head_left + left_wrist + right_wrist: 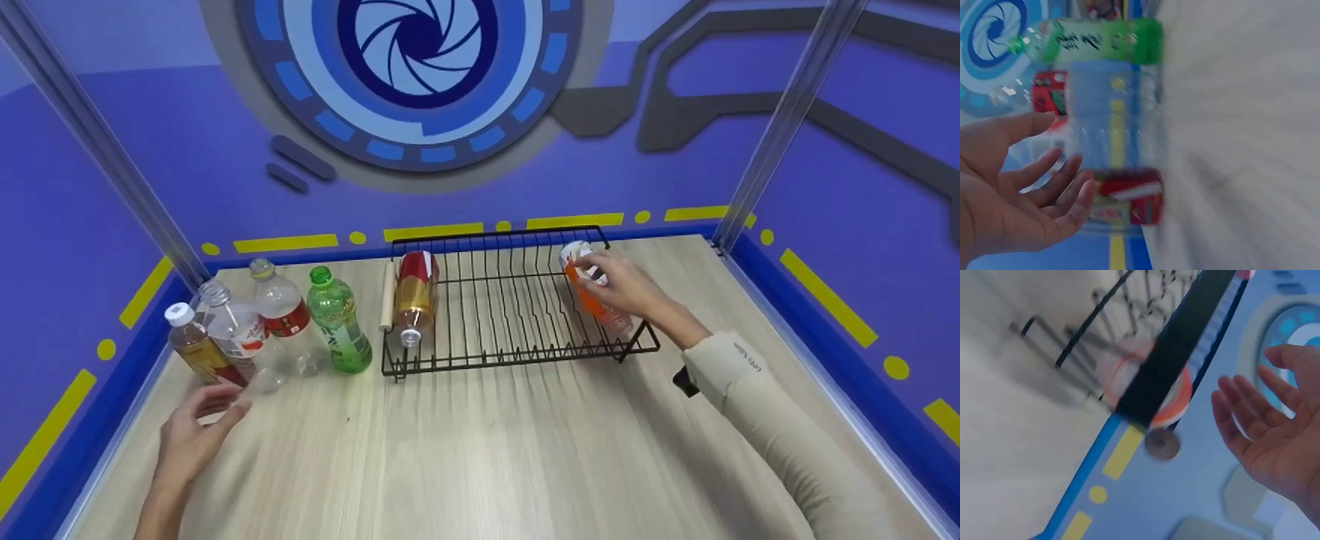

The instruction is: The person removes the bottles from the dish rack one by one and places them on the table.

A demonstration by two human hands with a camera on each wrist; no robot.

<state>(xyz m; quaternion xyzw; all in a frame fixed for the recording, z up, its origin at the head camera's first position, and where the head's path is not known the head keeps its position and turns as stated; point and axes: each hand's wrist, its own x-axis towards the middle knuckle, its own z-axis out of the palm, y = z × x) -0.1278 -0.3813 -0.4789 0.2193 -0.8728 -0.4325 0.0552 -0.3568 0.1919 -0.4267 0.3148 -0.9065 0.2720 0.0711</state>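
Observation:
My right hand (619, 285) hovers by an orange-labelled bottle (587, 301) lying on the right side of a black wire rack (517, 361). In the right wrist view this hand (1275, 422) has loosely bent fingers with nothing between them, apart from the blurred bottle. My left hand (191, 431) is held in front of the standing bottles, fingers relaxed and holding nothing. Among them are a white-capped bottle (199, 352), a clear bottle (234, 322), a red-labelled bottle (281, 311) and a green bottle (341, 326). A red-and-gold bottle (415, 289) lies at the rack's left.
The rack stands on a pale wooden table (465, 457) near the back wall. Blue-purple printed panels (465, 202) enclose the table, with metal posts at the corners. A black strap (1174, 349) crosses the right wrist view and covers part of the rack and bottle.

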